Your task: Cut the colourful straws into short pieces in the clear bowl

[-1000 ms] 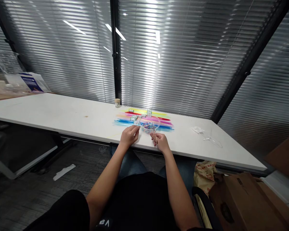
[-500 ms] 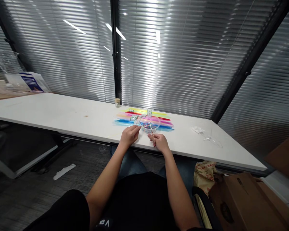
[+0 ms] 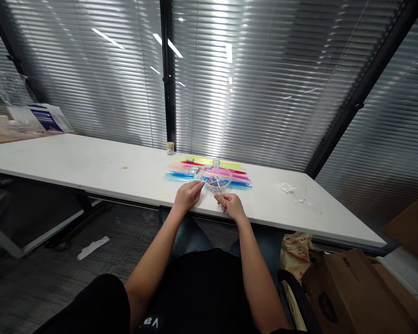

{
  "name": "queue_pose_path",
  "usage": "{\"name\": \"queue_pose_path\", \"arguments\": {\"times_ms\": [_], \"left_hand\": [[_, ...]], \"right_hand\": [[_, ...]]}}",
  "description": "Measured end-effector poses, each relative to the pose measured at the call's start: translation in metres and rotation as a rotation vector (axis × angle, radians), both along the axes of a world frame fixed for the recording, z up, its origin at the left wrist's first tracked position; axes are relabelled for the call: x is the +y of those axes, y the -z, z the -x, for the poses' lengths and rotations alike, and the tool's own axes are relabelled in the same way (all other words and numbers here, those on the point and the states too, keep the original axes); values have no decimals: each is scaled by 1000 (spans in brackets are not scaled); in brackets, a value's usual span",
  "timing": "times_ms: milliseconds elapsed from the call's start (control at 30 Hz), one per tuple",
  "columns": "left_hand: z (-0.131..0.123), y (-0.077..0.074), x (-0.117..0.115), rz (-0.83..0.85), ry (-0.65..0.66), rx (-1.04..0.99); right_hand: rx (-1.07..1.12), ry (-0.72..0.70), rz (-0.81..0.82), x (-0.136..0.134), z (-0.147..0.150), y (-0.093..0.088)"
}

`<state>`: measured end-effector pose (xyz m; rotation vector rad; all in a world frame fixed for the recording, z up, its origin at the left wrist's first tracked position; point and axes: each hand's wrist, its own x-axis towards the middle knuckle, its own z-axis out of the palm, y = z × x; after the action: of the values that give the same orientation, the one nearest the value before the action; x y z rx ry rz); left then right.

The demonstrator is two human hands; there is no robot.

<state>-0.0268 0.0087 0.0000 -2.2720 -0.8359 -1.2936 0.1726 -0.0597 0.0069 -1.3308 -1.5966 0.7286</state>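
A clear round bowl (image 3: pixel 225 173) with small coloured pieces inside stands on a sheet of bright coloured stripes (image 3: pixel 242 184) on the white table (image 3: pixel 90 167). My right hand (image 3: pixel 232 205) is closed on thin tweezers (image 3: pixel 219 188) whose tips reach to the bowl's near rim. My left hand (image 3: pixel 187 195) rests on the table just left of the bowl, fingers curled and pinched toward its rim; what they hold, if anything, is too small to see. Several small grey blocks (image 3: pixel 194 170) lie on the stripes.
A small jar (image 3: pixel 169 148) stands behind the stripes by the window frame. Clear plastic and white scraps (image 3: pixel 299 194) lie to the right. Cardboard boxes (image 3: pixel 355 287) sit on the floor at the right. A white folder (image 3: pixel 43 118) lies far left.
The tweezers in my right hand tilted from near upright to leaning left toward the bowl's rim. My left hand stayed in place.
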Motion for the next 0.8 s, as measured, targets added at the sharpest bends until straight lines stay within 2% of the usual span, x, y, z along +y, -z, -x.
{"name": "queue_pose_path", "arguments": {"times_ms": [800], "left_hand": [[0, 0, 0, -16, 1, 6]], "right_hand": [[-32, 5, -23, 2, -1, 2]]}}
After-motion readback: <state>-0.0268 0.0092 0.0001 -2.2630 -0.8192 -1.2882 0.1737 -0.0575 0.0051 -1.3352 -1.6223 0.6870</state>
